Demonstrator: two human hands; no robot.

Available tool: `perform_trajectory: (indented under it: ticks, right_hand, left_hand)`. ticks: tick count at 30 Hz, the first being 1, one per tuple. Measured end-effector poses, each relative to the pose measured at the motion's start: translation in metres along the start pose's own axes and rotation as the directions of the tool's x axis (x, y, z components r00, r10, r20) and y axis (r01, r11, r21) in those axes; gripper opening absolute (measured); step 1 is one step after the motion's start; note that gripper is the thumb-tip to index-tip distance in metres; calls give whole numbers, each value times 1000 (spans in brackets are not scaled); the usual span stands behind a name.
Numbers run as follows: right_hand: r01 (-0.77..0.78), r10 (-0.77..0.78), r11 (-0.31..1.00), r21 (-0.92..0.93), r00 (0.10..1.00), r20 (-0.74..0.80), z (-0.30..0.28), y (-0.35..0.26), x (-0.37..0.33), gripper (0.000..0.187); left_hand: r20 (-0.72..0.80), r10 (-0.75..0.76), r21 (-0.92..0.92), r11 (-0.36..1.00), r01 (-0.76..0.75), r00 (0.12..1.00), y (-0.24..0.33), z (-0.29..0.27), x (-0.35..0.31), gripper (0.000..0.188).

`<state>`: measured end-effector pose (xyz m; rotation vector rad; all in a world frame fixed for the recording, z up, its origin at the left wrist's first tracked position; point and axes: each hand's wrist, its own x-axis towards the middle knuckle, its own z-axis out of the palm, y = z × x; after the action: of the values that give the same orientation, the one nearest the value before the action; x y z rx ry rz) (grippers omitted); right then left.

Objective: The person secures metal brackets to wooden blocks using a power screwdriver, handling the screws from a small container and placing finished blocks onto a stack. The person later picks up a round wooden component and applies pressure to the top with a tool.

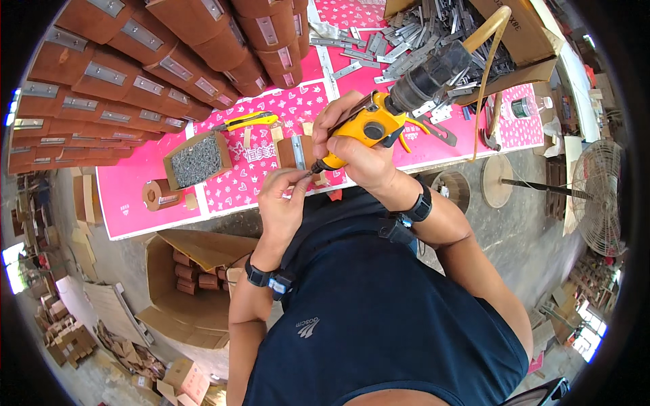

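My right hand [365, 159] is wrapped round a yellow and black power drill [374, 126], whose bit end points down and to the left. At that tip, the fingers of my left hand [283, 201] are pinched together; anything between them is too small to make out. Just beyond the fingertips, a brown block [286, 154] lies on the pink-covered table [254, 186] with a metal strip [298, 151] along it. An open box of small screws [196, 162] and a brown hollow piece [154, 195] sit to the left. Past the block lies a yellow utility knife [249, 121].
Brown pieces with metal plates [145, 84] are stacked high at the far left. Loose metal strips [406, 51] spill from a cardboard box [521, 30]. A hammer [492, 128] and bottle [531, 106] lie right. A fan [599, 196] stands beyond; an open carton [162, 277] is below the table.
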<state>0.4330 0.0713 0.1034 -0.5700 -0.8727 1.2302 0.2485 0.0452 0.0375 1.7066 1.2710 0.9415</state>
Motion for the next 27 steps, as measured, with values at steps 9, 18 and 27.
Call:
perform_trajectory:
  ticks: [9,18,27]
  right_hand:
    - [66,-43,968,-242,994,102,-6,24,19,28]
    - [105,-78,946,-306,992,100,-15,58,32,29]
    - [65,-24,945,-320,991,132,-16,62,34,29]
  left_hand:
    - [-62,165,218,965,-148,984,-21,9,38,17]
    - [-58,53,198,979,-41,997,-49,14,54,19]
    - [-78,38,-50,998,-42,996,-61,29,39,42]
